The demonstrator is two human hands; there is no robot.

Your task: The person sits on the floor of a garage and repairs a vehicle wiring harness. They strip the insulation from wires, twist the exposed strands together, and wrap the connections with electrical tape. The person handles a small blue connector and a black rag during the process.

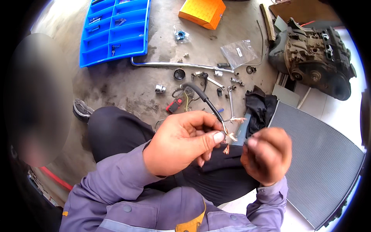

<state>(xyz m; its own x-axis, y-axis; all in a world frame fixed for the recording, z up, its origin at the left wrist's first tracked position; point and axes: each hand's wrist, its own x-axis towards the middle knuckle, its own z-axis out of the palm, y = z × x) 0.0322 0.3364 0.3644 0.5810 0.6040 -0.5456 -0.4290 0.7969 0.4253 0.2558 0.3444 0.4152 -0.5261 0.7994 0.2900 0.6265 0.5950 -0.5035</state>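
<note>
My left hand [181,143] pinches a black-sheathed electrical cable [210,105] between thumb and fingers, above my lap. From its stripped end stick out frayed wire strands [232,136], pale and copper-coloured. The cable runs back to the floor, towards a red and black part [175,105] and a thin yellow wire [186,101]. To the right of the strands and apart from them, my right hand [269,154] is closed, with thumb and fingertips together. It is slightly blurred, and whatever lies in its fingers is hidden.
A blue compartment tray [113,33] with small parts lies at the far left. Ahead are an orange box [203,12], a long metal bar [174,64], a wrench [231,102], sockets [160,89] and a plastic bag [238,54]. An engine [313,62] and a radiator [317,162] occupy the right.
</note>
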